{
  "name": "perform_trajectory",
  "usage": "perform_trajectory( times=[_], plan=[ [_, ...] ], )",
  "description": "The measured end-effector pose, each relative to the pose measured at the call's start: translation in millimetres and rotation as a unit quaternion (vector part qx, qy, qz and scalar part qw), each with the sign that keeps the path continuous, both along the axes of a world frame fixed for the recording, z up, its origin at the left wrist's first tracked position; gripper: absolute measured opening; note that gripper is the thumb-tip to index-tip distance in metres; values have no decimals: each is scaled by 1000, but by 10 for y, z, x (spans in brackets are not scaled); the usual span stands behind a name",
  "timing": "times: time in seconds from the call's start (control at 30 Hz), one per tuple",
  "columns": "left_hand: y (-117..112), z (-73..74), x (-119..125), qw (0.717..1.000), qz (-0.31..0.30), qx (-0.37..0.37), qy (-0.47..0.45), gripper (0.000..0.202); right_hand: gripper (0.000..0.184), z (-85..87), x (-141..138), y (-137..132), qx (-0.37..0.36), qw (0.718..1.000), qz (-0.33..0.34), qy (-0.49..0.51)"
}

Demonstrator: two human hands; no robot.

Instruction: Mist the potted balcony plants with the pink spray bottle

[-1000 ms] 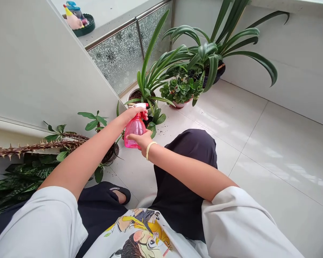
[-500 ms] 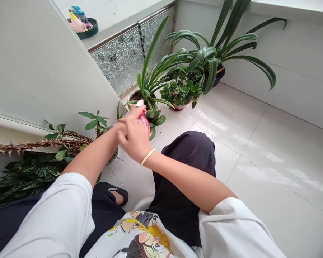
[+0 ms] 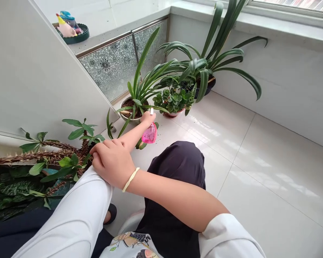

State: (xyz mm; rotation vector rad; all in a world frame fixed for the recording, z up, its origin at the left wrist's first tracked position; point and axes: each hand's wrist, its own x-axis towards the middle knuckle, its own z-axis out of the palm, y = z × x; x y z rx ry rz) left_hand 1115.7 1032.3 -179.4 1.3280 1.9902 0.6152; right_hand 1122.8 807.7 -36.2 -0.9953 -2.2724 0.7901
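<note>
Balcony corner, seen from the head camera I am watching from afar: the person crouches over a row of potted plants on the tiled floor (image 3: 258, 150). The left hand (image 3: 147, 118) is stretched well forward, fingers closed round the neck of a pink spray bottle (image 3: 150, 134). The bottle hangs tilted below the fist, clear of the floor, with its white nozzle (image 3: 151, 111) poking up past the knuckles. It sits just in front of the pale pot (image 3: 129, 115) of strap-leaved greenery and near the succulent (image 3: 173, 99) in its pinkish bowl. A larger plant in a dark pot (image 3: 210, 83) stands behind them against the wall.

The right hand (image 3: 111, 163), a pale bracelet (image 3: 131, 179) at the wrist, is not on the bottle. It lies across the left forearm, fingers curled shut on the cuff of the white sleeve (image 3: 80, 215).

By my reading the step in hand is misting — bottle carried out to the plants, sleeve held back out of the way. I cannot tell whether a finger is on the trigger. A clean spray from here would call for the nozzle to be turned toward the leaves and the bottle levelled. It would also need a firm one-handed squeeze without brushing the thorny stem (image 3: 29, 157) that reaches in from the left, beside the elbow.
</note>
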Motion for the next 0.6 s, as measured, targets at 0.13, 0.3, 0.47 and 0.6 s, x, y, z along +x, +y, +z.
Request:
perform_trajectory(
  times=[0.13, 0.3, 0.47, 0.6],
  plan=[
    [-60, -77, -25, 998, -50, 15, -23, 12, 25, -3, 4, -10, -14, 1000, 10, -3],
    [-183, -129, -24, 999, -32, 12, 13, 15, 25, -11, 12, -45, -13, 1000, 20, -2],
    [-202, -107, 5, 997, -62, 28, 25, 17, 25, -5, 0, -74, -17, 1000, 1, -9],
    [-180, -130, -3, 996, -80, 41, 28, 17, 26, 14, -19, -89, -11, 1000, -8, -17]
  ],
)
